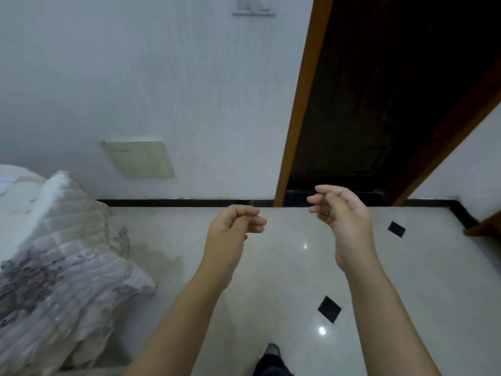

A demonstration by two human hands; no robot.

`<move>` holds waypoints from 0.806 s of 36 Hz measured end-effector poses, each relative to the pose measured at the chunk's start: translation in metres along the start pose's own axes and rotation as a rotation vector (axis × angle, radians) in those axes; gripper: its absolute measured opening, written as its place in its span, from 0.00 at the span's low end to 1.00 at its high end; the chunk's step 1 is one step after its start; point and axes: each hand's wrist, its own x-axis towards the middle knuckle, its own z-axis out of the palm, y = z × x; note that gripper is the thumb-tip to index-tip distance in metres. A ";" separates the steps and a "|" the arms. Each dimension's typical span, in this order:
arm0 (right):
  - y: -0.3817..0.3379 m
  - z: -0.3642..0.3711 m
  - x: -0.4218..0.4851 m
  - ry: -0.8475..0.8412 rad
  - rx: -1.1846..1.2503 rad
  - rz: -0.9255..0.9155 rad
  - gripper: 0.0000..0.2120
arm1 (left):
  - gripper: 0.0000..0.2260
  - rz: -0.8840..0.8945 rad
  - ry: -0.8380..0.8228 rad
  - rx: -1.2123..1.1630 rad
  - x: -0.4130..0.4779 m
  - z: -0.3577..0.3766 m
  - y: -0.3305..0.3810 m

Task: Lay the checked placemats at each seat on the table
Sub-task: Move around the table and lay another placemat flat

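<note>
No placemat and no table show in the head view. My left hand [233, 229] is held out over the pale tiled floor with its fingers curled in loosely and nothing in it. My right hand [341, 215] is raised a little farther out, in front of the dark doorway, fingers bent and slightly apart, also holding nothing. Both forearms reach forward from the bottom of the frame.
A bed with a quilted white and grey cover [54, 256] fills the left side. A white wall with a beige panel [141, 158] stands ahead. A dark door [379, 104] in an orange-brown frame is at right. Glossy floor tiles [284, 267] carry small black diamonds. My foot [271, 354] shows below.
</note>
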 end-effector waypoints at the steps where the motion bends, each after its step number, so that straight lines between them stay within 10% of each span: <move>1: -0.003 0.008 0.017 -0.038 -0.004 -0.003 0.15 | 0.14 0.006 0.028 -0.009 0.013 0.002 0.004; 29: -0.005 0.333 0.304 -0.573 -0.171 0.020 0.14 | 0.13 0.006 0.463 -0.210 0.368 -0.125 0.054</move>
